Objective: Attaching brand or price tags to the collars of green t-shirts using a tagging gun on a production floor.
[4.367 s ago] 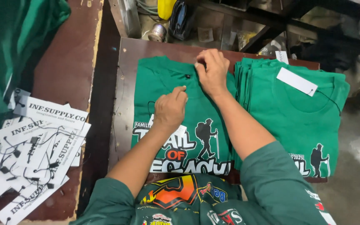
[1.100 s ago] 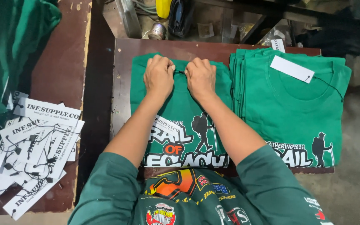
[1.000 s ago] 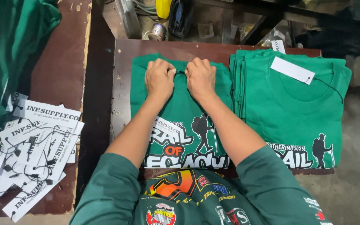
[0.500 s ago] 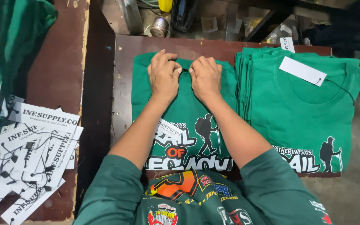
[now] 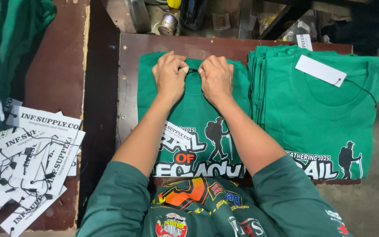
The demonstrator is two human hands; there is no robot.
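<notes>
1. Lying flat on the small table (image 5: 128, 48), the green shirt (image 5: 194, 109) has both hands at its collar, as it did a second ago.
2. Left hand (image 5: 169, 77) and right hand (image 5: 217, 79) have drawn closer, fingertips pinching a thin black string (image 5: 192, 70) between them; the tying looks underway.
3. A white tag (image 5: 177, 131) rests on the shirt under the left forearm.
4. Tagged shirts (image 5: 321, 109) are stacked on the right; loose tags (image 5: 36, 149) lie on the left.

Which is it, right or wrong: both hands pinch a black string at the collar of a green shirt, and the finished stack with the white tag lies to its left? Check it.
Wrong on one point. The head view shows the left hand and right hand at the black string on the green shirt, but the tagged stack lies to its right, not its left.
</notes>
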